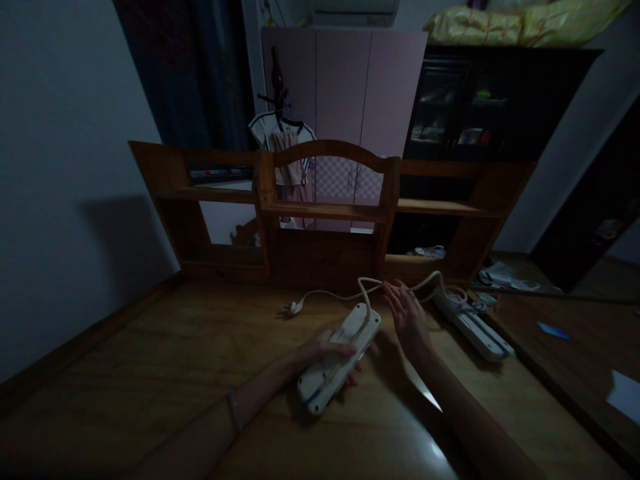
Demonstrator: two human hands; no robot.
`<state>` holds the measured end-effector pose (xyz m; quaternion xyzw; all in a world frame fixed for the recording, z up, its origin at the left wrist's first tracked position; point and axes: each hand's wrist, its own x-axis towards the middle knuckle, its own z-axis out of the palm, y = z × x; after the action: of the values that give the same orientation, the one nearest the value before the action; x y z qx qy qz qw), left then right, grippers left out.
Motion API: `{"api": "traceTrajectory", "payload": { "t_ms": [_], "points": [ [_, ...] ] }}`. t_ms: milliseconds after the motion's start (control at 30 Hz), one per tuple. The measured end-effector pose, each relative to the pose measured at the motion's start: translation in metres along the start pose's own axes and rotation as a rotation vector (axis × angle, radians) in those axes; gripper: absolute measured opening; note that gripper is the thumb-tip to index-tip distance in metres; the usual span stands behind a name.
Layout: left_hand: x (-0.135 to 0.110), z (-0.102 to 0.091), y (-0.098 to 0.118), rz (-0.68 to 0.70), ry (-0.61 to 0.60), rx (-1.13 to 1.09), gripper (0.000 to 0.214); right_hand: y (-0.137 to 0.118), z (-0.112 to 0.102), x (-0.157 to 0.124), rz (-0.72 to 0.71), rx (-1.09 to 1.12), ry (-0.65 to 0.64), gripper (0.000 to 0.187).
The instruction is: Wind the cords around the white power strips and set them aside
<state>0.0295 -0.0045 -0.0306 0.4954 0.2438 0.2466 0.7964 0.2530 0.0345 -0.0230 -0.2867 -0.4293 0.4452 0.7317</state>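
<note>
My left hand (330, 357) is wrapped around a white power strip (340, 360), tilted above the wooden tabletop, with its screwed underside facing up. A white power cord (367, 293) rises from the strip's far end and bends over toward my right hand (407, 320). The fingers of that hand are fairly straight, and the cord meets them at their tips; the exact grip is partly hidden. On the tabletop left of the cord lies a plug (293, 308). Beyond my right hand rests a second white power strip (477, 330) with cord bunched at its far end.
A wooden shelf unit (325, 212) borders the far side of the tabletop (200, 373). At right, a darker brown surface (580, 320) holds a blue card (553, 331) and a white sheet (625, 393). A wall (65, 167) stands on the left.
</note>
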Motion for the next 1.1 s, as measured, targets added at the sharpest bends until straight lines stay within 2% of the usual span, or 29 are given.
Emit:
{"api": "traceTrajectory", "payload": {
  "t_ms": [133, 267, 333, 433, 533, 600, 667, 767, 867, 967, 1100],
  "points": [
    [0.003, -0.001, -0.005, -0.010, 0.006, -0.008, 0.049, 0.004, 0.000, -0.001, 0.052, 0.003, -0.043, 0.039],
    [0.007, -0.009, -0.006, -0.020, 0.015, -0.013, 0.049, 0.005, 0.011, -0.017, 0.038, -0.239, -0.056, 0.072],
    [0.009, -0.011, -0.005, 0.007, 0.039, -0.010, 0.047, 0.000, 0.019, -0.027, -0.025, -0.366, -0.070, 0.086],
    [0.010, -0.012, -0.002, 0.070, 0.097, -0.020, 0.047, -0.010, 0.033, -0.039, -0.230, -0.554, -0.157, 0.091],
    [0.005, -0.011, 0.003, 0.101, 0.124, -0.036, 0.044, -0.017, 0.039, -0.044, -0.400, -0.725, -0.351, 0.076],
    [-0.001, -0.010, 0.008, 0.097, 0.109, -0.055, 0.043, -0.018, 0.040, -0.044, -0.424, -0.812, -0.450, 0.058],
    [-0.008, -0.010, 0.012, 0.079, 0.091, -0.068, 0.045, -0.017, 0.039, -0.044, -0.401, -0.872, -0.467, 0.050],
    [-0.016, -0.011, 0.018, 0.075, 0.090, -0.050, 0.047, -0.013, 0.036, -0.044, -0.361, -0.957, -0.429, 0.050],
    [-0.019, -0.012, 0.022, 0.096, 0.114, -0.058, 0.048, -0.008, 0.033, -0.045, -0.345, -1.173, -0.525, 0.040],
    [-0.019, -0.014, 0.026, 0.128, 0.198, -0.080, 0.049, -0.001, 0.030, -0.045, -0.356, -1.473, -0.692, 0.034],
    [-0.016, -0.024, 0.036, 0.165, 0.357, -0.021, 0.051, 0.004, 0.025, -0.041, -0.514, -1.672, -0.684, 0.025]
  ]
}}
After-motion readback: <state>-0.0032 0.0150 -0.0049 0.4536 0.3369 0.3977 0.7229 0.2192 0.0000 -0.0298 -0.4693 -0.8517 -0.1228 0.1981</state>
